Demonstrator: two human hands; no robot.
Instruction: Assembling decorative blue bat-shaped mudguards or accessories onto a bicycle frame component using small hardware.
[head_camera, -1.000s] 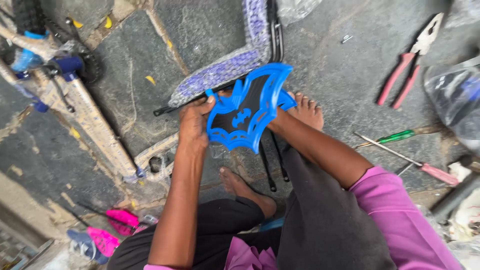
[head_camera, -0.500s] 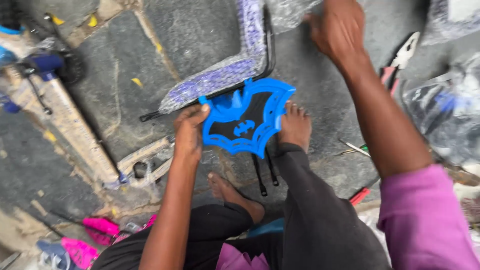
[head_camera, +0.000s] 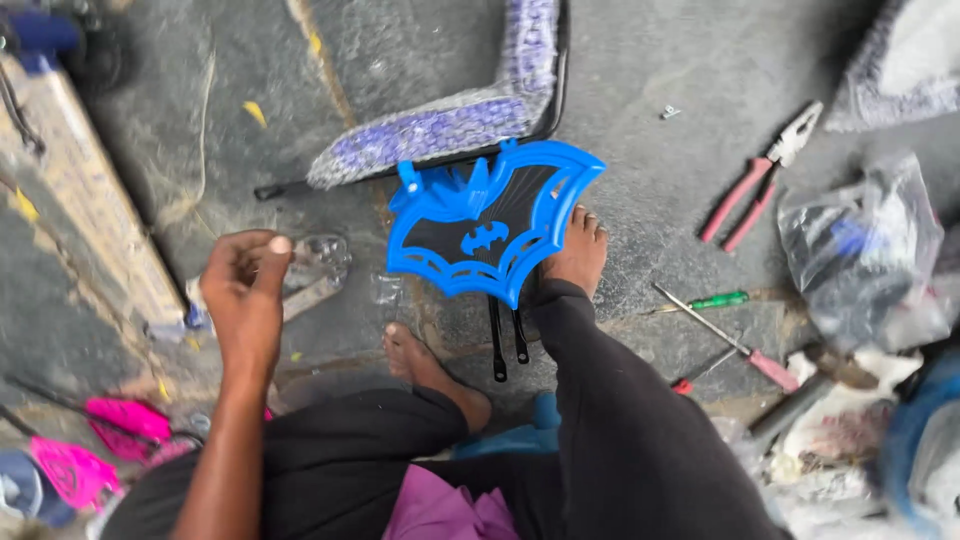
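Observation:
A blue bat-shaped plastic panel (head_camera: 490, 225) with a black middle stands on the stone floor, leaning against my right foot (head_camera: 578, 255). Two black rods (head_camera: 505, 340) stick out below it. My left hand (head_camera: 245, 290) hovers to the left of the panel, apart from it, with the fingers curled shut and nothing visible in them. A bit of clear plastic (head_camera: 320, 260) lies just beside that hand. My right hand is out of view. Behind the panel lies a black frame wrapped in purple-patterned film (head_camera: 440, 130).
Red-handled pliers (head_camera: 760, 185), a green screwdriver (head_camera: 715, 300) and a pink-handled screwdriver (head_camera: 770, 370) lie at the right, beside a plastic bag (head_camera: 860, 250). A small screw (head_camera: 668, 112) sits farther back. A beige tube (head_camera: 90, 230) runs along the left; pink parts (head_camera: 120, 420) lie lower left.
My left hand has let go of the blue panel and moved left. My right hand, which was reaching far forward, has left the view. The panel now rests on my foot.

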